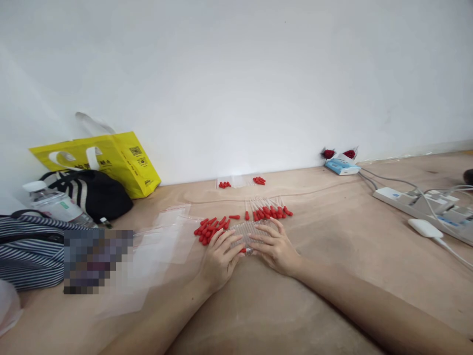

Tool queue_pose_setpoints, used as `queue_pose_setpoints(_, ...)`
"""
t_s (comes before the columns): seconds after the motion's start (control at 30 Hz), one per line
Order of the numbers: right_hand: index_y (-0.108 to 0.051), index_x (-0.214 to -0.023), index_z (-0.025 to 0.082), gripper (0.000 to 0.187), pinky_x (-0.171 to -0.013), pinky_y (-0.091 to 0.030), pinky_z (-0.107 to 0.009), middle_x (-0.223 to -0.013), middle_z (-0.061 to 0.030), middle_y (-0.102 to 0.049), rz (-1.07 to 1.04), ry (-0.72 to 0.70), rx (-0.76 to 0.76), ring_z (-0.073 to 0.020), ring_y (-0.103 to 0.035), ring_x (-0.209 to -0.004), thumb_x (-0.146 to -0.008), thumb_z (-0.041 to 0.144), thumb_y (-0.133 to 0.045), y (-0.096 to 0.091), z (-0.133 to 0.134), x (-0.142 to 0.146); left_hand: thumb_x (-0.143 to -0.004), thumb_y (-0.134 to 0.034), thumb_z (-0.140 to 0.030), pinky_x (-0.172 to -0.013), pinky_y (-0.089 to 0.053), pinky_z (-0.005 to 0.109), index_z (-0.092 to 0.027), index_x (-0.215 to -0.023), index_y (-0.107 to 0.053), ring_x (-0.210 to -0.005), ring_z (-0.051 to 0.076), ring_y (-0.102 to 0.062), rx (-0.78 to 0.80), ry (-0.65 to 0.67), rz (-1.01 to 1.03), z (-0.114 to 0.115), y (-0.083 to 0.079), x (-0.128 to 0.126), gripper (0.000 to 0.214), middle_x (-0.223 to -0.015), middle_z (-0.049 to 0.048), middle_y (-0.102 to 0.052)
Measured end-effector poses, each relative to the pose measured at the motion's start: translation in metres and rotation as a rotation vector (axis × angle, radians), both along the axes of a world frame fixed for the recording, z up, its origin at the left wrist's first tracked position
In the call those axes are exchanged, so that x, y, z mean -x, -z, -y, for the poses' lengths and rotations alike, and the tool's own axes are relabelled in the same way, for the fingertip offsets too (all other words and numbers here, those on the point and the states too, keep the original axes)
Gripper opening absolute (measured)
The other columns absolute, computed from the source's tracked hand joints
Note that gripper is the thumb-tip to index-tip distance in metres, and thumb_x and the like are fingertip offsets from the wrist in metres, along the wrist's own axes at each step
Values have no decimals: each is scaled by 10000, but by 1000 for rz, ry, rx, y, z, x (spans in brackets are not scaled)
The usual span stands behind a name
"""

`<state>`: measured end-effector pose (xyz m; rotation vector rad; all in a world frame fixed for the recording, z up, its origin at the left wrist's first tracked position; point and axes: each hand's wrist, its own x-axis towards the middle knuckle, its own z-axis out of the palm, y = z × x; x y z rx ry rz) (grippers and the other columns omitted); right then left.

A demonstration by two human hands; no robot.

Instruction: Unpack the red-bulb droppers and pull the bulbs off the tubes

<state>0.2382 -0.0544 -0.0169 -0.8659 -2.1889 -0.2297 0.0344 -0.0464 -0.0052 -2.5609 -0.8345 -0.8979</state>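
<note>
In the head view, a row of clear, thin dropper tubes (244,230) lies side by side between my two hands. My left hand (221,252) rests at the row's left end, thumb and forefinger closed around a red rubber bulb (243,250). From the right, my right hand (276,249) has its fingers bent over the tubes, thumb and forefinger pinched at the near edge on what looks like a clear tube. Loose red rubber bulbs (207,230) are heaped beyond my left hand. Behind the row lie several droppers (268,212) with red bulbs fitted.
Flat clear zip bags (151,259) spread over the table on the left. Two bagged groups of red bulbs (259,181) lie by the wall. A yellow bag (136,165), black pouch (107,192) and bottle (59,204) stand left; a power strip (391,197) and white charger (424,228) lie right.
</note>
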Motion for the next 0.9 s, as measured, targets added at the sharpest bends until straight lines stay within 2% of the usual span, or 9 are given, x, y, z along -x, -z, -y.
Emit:
queue_pose_setpoints(0.1,-651,-858,252,146,-993,-196,-503,-1088,-21,-620,16,29,-21,-210,-451,-1125,-824,243,-510,0,0,-1,-830,-477,-216,-957,-319,445,-212,-880,-627,-1072,208,-491,37,-16,-15,1,0,0,158,-1033,35,-632)
queue_pose_setpoints(0.3,-652,-774,252,131,-1012,-171,-468,-1031,27,-645,-25,20,-133,-201,-474,-1075,-806,280,-528,1,-1,-3,-835,-459,-240,-967,-276,469,-230,-762,-634,-1049,211,-493,83,-37,13,5,-4,1,190,-1025,6,-635)
queue_pose_setpoints(0.63,-640,-778,246,119,-1001,-177,-461,-1025,33,-642,-50,-4,-136,-202,-480,-1045,-802,266,-525,2,1,-3,-814,-456,-175,-971,-259,452,-219,-748,-609,-1022,201,-476,68,-23,-6,8,-2,0,172,-994,-17,-640)
queue_pose_setpoints(0.73,-645,-783,240,147,-977,-205,-468,-1012,10,-642,-76,13,-108,-208,-485,-1030,-814,242,-501,3,1,-10,-823,-426,-152,-934,-303,430,-209,-743,-602,-978,195,-492,65,-29,22,7,-4,6,202,-962,-2,-643)
queue_pose_setpoints(0.8,-650,-788,233,169,-923,-266,-452,-985,-13,-642,-121,83,-52,-207,-506,-982,-825,239,-485,4,-1,-17,-833,-422,-162,-860,-367,392,-199,-746,-598,-913,187,-506,63,-71,76,5,-5,12,201,-924,19,-636)
queue_pose_setpoints(0.9,-652,-880,243,198,-743,-371,-359,-787,-26,-634,-173,194,97,-157,-546,-742,-850,266,-457,7,-4,-24,-846,-433,-212,-705,-434,303,-189,-809,-606,-769,155,-513,76,-130,163,2,-4,16,178,-818,41,-585)
